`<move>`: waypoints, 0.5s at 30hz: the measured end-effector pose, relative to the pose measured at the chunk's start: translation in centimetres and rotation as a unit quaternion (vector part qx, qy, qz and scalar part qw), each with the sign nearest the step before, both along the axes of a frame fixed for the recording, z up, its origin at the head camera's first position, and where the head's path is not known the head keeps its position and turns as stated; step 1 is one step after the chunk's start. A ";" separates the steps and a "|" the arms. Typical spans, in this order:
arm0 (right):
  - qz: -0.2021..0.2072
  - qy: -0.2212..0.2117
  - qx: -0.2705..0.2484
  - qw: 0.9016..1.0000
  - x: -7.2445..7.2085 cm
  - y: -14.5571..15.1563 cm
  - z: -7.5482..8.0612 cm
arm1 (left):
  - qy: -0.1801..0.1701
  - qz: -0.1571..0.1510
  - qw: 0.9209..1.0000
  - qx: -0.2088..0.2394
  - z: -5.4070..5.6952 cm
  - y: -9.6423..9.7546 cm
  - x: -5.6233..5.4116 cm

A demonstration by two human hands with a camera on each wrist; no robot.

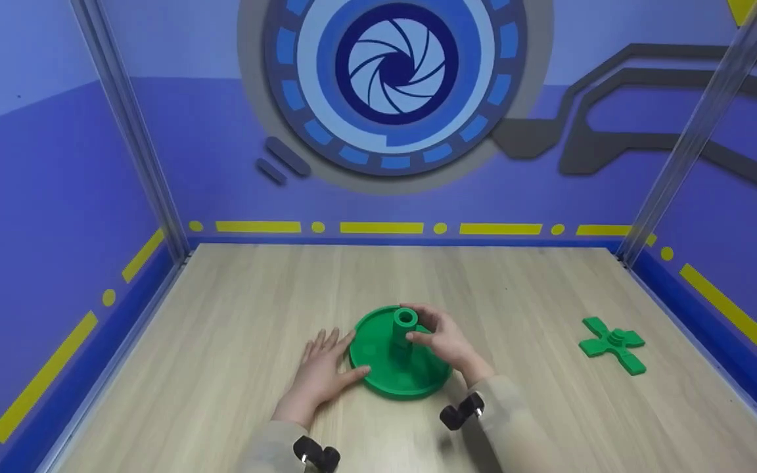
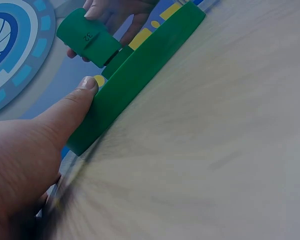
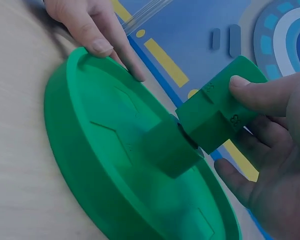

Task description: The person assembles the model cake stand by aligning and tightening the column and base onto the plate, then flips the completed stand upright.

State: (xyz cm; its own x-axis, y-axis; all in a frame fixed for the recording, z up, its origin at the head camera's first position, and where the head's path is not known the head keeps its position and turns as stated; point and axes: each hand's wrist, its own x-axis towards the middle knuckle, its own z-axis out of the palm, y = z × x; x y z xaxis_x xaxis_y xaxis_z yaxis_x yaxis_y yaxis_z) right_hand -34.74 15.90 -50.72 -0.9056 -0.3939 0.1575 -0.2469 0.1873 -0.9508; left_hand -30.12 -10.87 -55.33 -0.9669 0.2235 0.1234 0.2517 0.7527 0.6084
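A round green dish (image 1: pixel 372 341) is lying flat on the wooden table (image 1: pixel 273 295), roughly between the two hands. The left hand (image 1: pixel 322 374) is spreading its fingers wide on the table by the dish, its thumb touching the rim. The right hand (image 1: pixel 444 338) is holding a green tube (image 3: pixel 207 115), with its thumb on one side and fingers behind. The tube is standing over a short green stub (image 3: pixel 172 152) in the middle of the dish and is leaning a little out of line with it.

Around them, a green cross-shaped piece (image 1: pixel 614 343) is lying well apart on the right of the table, with nothing standing between it and the dish. A blue back wall (image 1: pixel 207 164) is closing off the far edge, and metal posts (image 1: pixel 129 125) are rising at the far corners. Black wrist mounts (image 1: pixel 462 412) are sitting on both pale sleeves (image 1: pixel 516 420).

The right hand is covering part of the tube and of the dish's far right rim in the head view. A dark gap is showing between tube and stub, but whether they are joining inside is impossible to tell. The left wrist view is showing "32" on the tube, while the marks in the right wrist view are staying hard to read; that view is also cutting off the bottom of the dish.
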 end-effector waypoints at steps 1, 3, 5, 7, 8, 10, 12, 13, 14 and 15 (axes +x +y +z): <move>-0.005 0.001 0.001 1.000 0.0 0.0 0.0 | -0.002 0.000 1.000 0.000 0.0 0.0 0.0; -0.015 0.003 0.001 1.000 0.1 -0.1 -0.1 | -0.003 0.001 1.000 0.000 0.0 0.0 0.0; -0.027 0.007 0.000 1.000 0.2 -0.2 -0.2 | -0.002 0.000 1.000 -0.001 0.0 0.0 0.0; -0.040 0.012 0.002 0.999 0.2 -0.3 -0.3 | -0.001 -0.001 1.000 -0.002 0.0 0.0 0.0; -0.047 0.015 0.003 0.999 0.2 -0.4 -0.4 | -0.001 -0.001 1.000 -0.002 0.0 0.0 0.0; -0.062 0.018 0.005 0.998 0.3 -0.5 -0.4 | -0.001 -0.002 1.000 -0.004 0.0 -0.1 0.0; -0.074 0.022 0.005 0.997 0.3 -0.6 -0.5 | 0.001 -0.003 1.000 -0.003 0.0 -0.1 0.0; -0.081 0.023 0.005 0.996 0.3 -0.6 -0.5 | 0.001 -0.003 1.000 -0.003 0.0 -0.1 0.0; -0.087 0.025 0.005 0.996 0.3 -0.7 -0.5 | 0.002 -0.003 1.000 -0.004 0.0 -0.1 0.0; -0.092 0.027 0.005 0.995 0.3 -0.8 -0.6 | 0.001 -0.003 1.000 -0.007 0.0 -0.1 0.0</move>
State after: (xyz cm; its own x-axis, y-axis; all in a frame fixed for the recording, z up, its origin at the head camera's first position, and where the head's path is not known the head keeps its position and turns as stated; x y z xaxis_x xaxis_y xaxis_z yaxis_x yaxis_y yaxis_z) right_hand -34.45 15.15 -51.31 -0.9527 -0.2238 0.2057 -0.2589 0.2427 -0.9349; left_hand -30.12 -10.98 -55.36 -0.9650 0.2316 0.1228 0.2582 0.7592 0.5975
